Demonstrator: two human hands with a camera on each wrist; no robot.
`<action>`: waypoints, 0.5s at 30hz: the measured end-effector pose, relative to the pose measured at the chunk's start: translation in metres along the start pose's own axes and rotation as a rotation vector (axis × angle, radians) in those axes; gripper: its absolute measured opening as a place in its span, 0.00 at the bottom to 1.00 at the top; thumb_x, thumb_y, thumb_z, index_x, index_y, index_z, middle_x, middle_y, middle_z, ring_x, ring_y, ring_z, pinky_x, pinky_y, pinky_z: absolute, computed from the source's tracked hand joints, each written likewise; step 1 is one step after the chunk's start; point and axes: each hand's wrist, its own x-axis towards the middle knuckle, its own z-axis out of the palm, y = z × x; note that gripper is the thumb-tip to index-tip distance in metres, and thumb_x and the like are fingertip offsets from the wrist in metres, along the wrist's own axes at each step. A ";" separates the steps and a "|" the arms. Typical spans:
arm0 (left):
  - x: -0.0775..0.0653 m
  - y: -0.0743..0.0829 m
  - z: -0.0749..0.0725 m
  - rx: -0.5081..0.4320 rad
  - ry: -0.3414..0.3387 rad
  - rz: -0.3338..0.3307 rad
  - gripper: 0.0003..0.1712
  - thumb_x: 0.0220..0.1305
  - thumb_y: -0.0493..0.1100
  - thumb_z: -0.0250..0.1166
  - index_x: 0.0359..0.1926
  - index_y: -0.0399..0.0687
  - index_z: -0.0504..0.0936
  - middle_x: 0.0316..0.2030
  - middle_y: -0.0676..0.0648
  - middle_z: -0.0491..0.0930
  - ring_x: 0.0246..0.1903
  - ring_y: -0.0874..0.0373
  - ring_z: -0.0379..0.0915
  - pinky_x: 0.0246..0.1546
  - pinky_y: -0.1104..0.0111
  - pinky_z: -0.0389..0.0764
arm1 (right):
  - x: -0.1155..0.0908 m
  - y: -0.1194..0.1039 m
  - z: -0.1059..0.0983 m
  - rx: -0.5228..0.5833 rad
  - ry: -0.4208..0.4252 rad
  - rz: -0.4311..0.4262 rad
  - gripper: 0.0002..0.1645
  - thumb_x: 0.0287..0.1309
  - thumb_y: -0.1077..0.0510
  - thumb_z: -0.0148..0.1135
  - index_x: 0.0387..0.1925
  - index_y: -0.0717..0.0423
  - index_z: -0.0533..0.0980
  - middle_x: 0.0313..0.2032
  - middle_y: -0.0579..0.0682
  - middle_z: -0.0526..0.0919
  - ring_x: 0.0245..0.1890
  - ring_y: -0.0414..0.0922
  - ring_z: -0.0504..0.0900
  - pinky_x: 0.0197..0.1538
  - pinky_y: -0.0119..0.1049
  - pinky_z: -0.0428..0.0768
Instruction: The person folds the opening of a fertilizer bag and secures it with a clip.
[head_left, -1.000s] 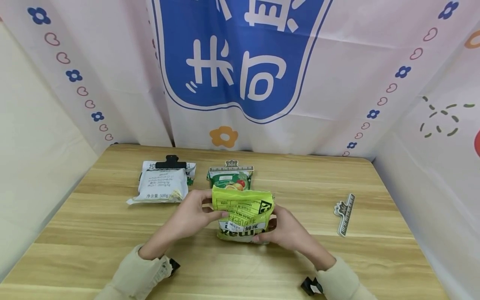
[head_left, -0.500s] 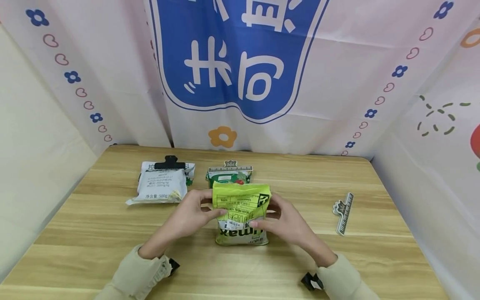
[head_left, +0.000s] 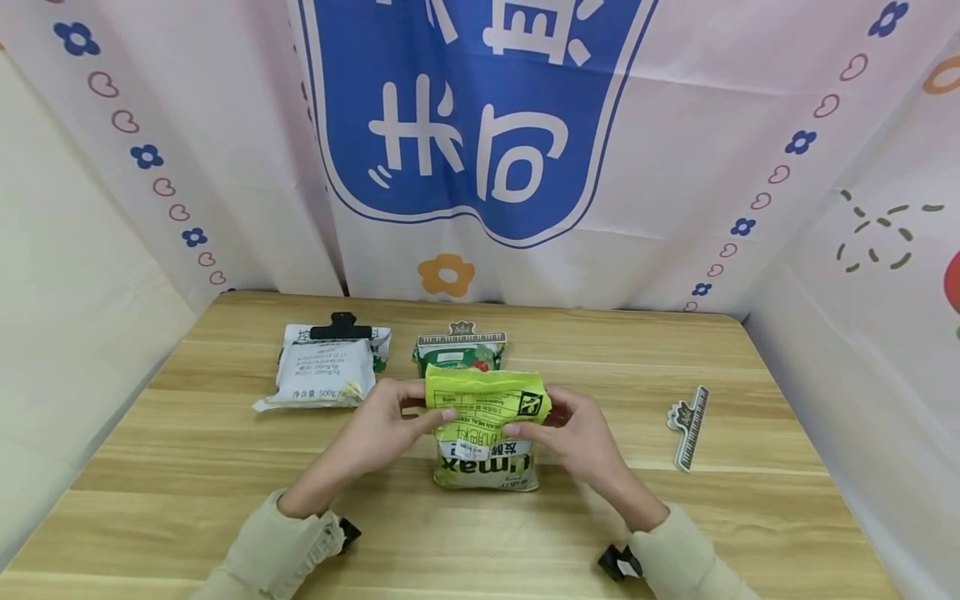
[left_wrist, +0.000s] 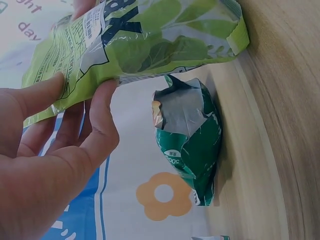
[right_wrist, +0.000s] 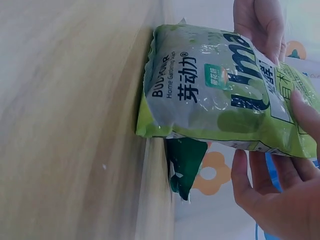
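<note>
A yellow-green fertilizer bag (head_left: 487,467) with "Umax" print stands on the table, its lettering upside down in the head view. My left hand (head_left: 382,423) pinches its upper left side, thumb on the front and fingers behind. On the upper right side my right hand (head_left: 577,437) pinches it the same way. The left wrist view shows the thumb and curled fingers on the bag's (left_wrist: 165,45) top part. In the right wrist view the bag's bottom end meets the table, and my right thumb lies across the printed face.
Behind the bag lies a green packet (head_left: 457,357) with a piano-keyboard clip (head_left: 462,337) on its top. White packets (head_left: 322,375) with a black clip (head_left: 342,328) lie at the back left. Another keyboard clip (head_left: 691,429) lies at the right. A printed curtain (head_left: 637,208) hangs behind the table.
My right thumb has moved up the bag's front, from near its bottom to its upper part. The left hand has kept its hold in nearly the same place.
</note>
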 end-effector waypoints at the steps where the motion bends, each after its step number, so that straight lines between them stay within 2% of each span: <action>1: 0.000 0.000 0.000 -0.004 0.002 -0.004 0.12 0.68 0.40 0.71 0.51 0.45 0.90 0.49 0.42 0.91 0.45 0.55 0.88 0.44 0.71 0.89 | 0.000 0.000 0.000 0.007 0.003 0.002 0.24 0.52 0.52 0.83 0.51 0.48 0.86 0.45 0.51 0.92 0.41 0.45 0.89 0.45 0.34 0.89; 10: 0.000 0.002 -0.001 -0.019 0.017 -0.023 0.10 0.69 0.41 0.71 0.48 0.45 0.90 0.46 0.43 0.91 0.40 0.57 0.86 0.39 0.67 0.89 | 0.000 0.002 -0.001 0.050 0.019 -0.014 0.15 0.56 0.53 0.80 0.46 0.51 0.89 0.45 0.51 0.92 0.40 0.42 0.88 0.46 0.32 0.88; 13: 0.000 0.003 -0.002 -0.024 0.025 -0.027 0.11 0.69 0.41 0.71 0.50 0.46 0.90 0.49 0.43 0.91 0.43 0.56 0.87 0.41 0.69 0.88 | 0.001 0.001 -0.003 0.039 0.022 -0.073 0.08 0.58 0.55 0.78 0.39 0.52 0.90 0.40 0.49 0.92 0.33 0.37 0.83 0.41 0.29 0.84; 15: -0.001 0.004 -0.003 -0.027 0.026 -0.029 0.12 0.68 0.41 0.71 0.50 0.46 0.90 0.51 0.43 0.91 0.46 0.55 0.87 0.44 0.70 0.88 | 0.001 0.000 -0.004 0.040 0.020 -0.128 0.05 0.59 0.58 0.77 0.36 0.54 0.89 0.36 0.48 0.90 0.32 0.36 0.80 0.40 0.28 0.82</action>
